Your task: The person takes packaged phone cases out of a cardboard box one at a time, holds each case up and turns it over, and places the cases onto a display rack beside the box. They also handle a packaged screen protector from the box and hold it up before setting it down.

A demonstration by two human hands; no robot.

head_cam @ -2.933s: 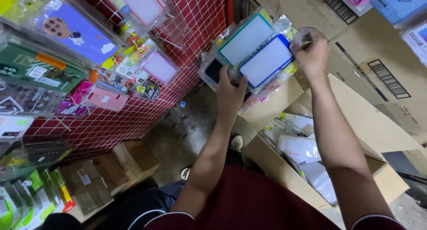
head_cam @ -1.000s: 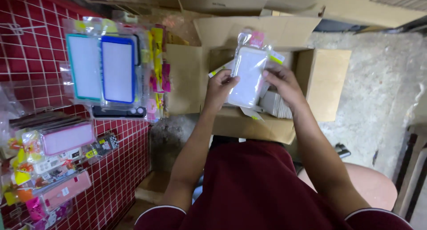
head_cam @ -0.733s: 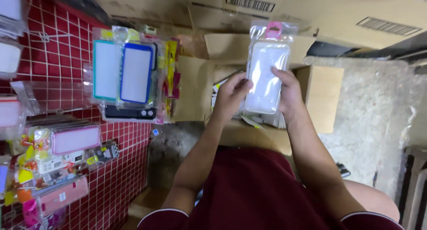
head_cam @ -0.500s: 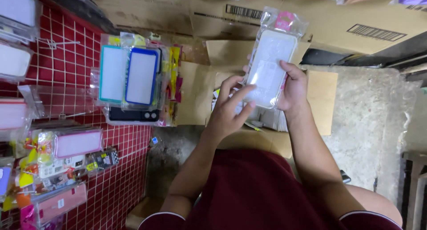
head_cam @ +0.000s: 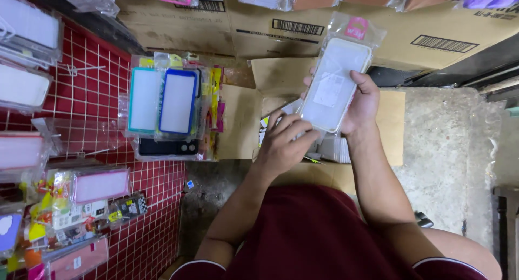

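A clear phone case in a transparent packet with a pink hang tab (head_cam: 336,80) is held up in front of me. My right hand (head_cam: 361,104) grips its right side and back. My left hand (head_cam: 282,145) touches its lower left corner with curled fingers. Below the hands stands an open cardboard box (head_cam: 238,123) with more packets inside, mostly hidden by my arms. On the red wire grid wall (head_cam: 157,215) to the left hang packets with a teal-edged case (head_cam: 142,100) and a blue-edged case (head_cam: 178,101).
Large cardboard boxes (head_cam: 259,28) are stacked beyond the open box. More packaged cases and small items hang on the grid at far left (head_cam: 81,204). Bare concrete floor (head_cam: 448,161) lies to the right. My dark red shirt fills the bottom.
The packet has been lifted out of the box and raised higher. Earlier both hands were hanging the teal and blue cases on the grid; those now hang there alone.
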